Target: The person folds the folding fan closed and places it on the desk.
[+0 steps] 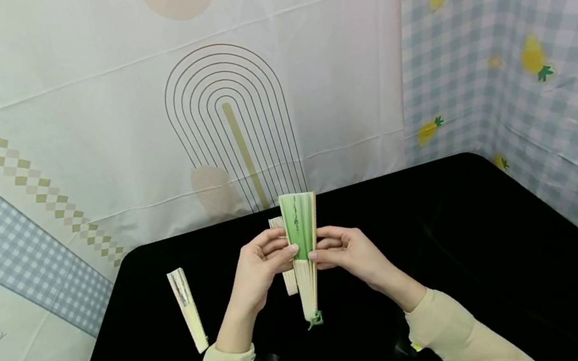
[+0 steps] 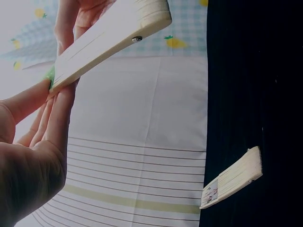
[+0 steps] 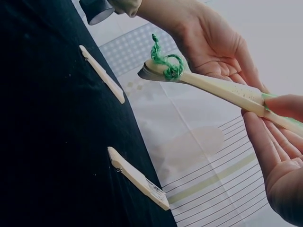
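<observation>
A green folding fan with pale wooden ribs is held up over the black table, nearly folded, its pivot end pointing down. My left hand pinches its left edge between thumb and fingers. On the other edge, my right hand pinches it in the same way. A green cord is knotted at the pivot end. Behind the held fan, partly hidden by it in the head view, lies a second folded fan with a printed panel. Another folded fan lies to the left of my left hand.
The black table has rounded corners and reaches back to a white printed curtain. A blue checked curtain with pineapples hangs along the right side.
</observation>
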Action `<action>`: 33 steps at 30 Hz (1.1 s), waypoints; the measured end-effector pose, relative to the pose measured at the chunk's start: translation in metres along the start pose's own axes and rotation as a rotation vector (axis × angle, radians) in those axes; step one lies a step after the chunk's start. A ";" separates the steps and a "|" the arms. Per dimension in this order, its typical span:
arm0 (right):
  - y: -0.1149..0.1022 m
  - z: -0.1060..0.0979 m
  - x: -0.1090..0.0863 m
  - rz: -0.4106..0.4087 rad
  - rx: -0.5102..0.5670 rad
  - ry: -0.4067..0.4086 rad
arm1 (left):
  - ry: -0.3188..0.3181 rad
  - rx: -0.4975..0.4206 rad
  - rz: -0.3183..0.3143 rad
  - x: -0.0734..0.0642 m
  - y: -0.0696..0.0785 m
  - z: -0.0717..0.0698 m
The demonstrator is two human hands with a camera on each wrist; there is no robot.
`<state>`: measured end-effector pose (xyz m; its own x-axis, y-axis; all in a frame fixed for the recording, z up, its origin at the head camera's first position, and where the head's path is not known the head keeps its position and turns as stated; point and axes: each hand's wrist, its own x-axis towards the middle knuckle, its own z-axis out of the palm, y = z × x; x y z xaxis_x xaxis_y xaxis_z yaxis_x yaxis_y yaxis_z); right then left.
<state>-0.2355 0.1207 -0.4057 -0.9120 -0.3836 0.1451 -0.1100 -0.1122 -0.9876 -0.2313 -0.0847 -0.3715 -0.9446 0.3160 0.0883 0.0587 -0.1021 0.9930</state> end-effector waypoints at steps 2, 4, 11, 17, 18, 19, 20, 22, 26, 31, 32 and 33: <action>0.001 -0.001 0.000 0.002 -0.006 0.005 | -0.001 -0.002 -0.009 0.001 -0.001 0.002; 0.002 -0.003 0.000 0.011 -0.009 0.013 | -0.003 -0.003 -0.017 0.002 -0.001 0.004; 0.008 -0.010 0.000 0.040 -0.020 0.058 | 0.006 0.015 -0.036 0.010 -0.005 0.011; 0.009 -0.013 -0.002 0.034 -0.041 0.103 | 0.023 0.045 -0.045 0.015 -0.007 0.018; 0.009 -0.014 -0.002 0.034 -0.040 0.107 | 0.029 0.050 -0.049 0.015 -0.007 0.019; 0.009 -0.014 -0.002 0.037 -0.038 0.108 | 0.034 0.055 -0.053 0.015 -0.007 0.020; 0.008 -0.014 -0.003 0.038 -0.038 0.109 | 0.039 0.061 -0.057 0.015 -0.007 0.020; 0.008 -0.015 -0.003 0.041 -0.041 0.105 | 0.043 0.068 -0.066 0.016 -0.006 0.022; 0.007 -0.016 -0.004 0.047 -0.043 0.104 | 0.045 0.073 -0.073 0.017 -0.007 0.024; 0.006 -0.017 -0.004 0.048 -0.065 0.114 | 0.043 0.063 -0.063 0.020 -0.011 0.025; 0.007 -0.018 -0.003 0.051 -0.069 0.118 | 0.042 0.053 -0.065 0.021 -0.014 0.024; 0.007 -0.018 -0.003 0.055 -0.071 0.123 | 0.041 0.043 -0.067 0.023 -0.017 0.024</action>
<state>-0.2403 0.1379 -0.4139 -0.9585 -0.2716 0.0869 -0.0827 -0.0271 -0.9962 -0.2467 -0.0529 -0.3846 -0.9593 0.2818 0.0191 0.0077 -0.0415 0.9991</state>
